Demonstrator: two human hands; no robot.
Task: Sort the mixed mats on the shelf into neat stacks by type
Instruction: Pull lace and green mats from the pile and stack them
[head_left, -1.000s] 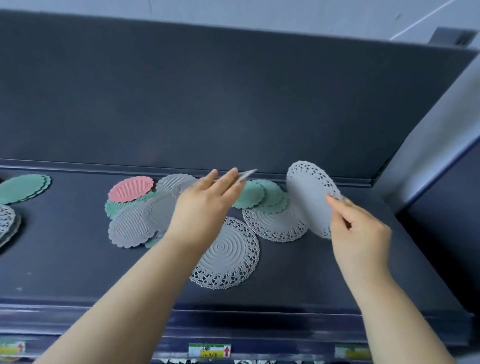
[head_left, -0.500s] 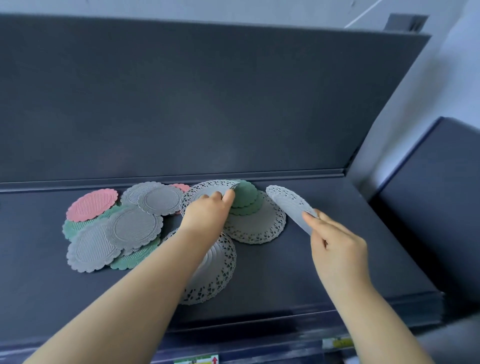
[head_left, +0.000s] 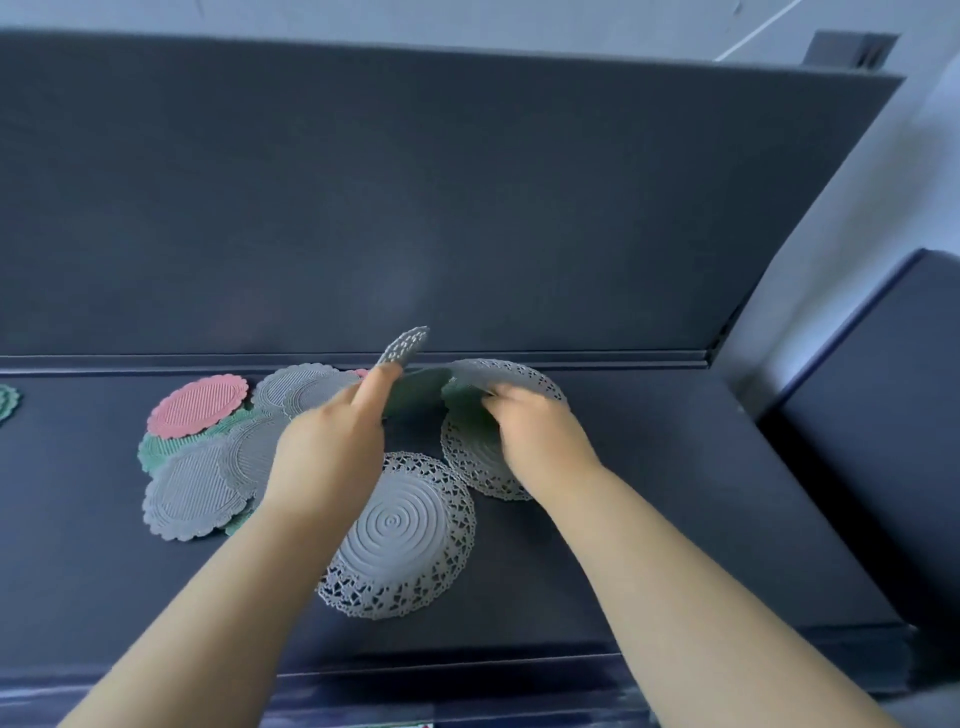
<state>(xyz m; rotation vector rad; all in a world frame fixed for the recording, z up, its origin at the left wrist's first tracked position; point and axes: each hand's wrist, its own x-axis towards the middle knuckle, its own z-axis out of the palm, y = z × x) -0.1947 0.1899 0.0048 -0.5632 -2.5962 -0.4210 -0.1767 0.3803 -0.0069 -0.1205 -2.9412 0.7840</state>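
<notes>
- Reaching over a dark shelf (head_left: 675, 493), a person works both bare hands through a spread of mixed mats.
- The left hand (head_left: 332, 447) pinches a small lace mat (head_left: 406, 344), grey, which stands tilted on edge at 12 o'clock from the fingertips.
- The right hand (head_left: 535, 431) lies with curled fingers on the green mats (head_left: 415, 395) and a rear lace mat (head_left: 519, 379). Motion blur hides whether it grips anything.
- A ringed lace mat (head_left: 400, 535) lies flat at 6 o'clock from the hands, between the forearms.
- A lower lace mat (head_left: 467, 462) sits partly under the right hand, at 1 o'clock from the ringed one and just beside it.
- At 9 o'clock from the left hand lies an overlapping heap: a pink ribbed mat (head_left: 197, 405), grey ribbed mats (head_left: 192, 493) and green ribbed mats (head_left: 161, 452).
- A lone green mat (head_left: 8, 408) shows at the frame's left edge, well apart from the heap.
</notes>
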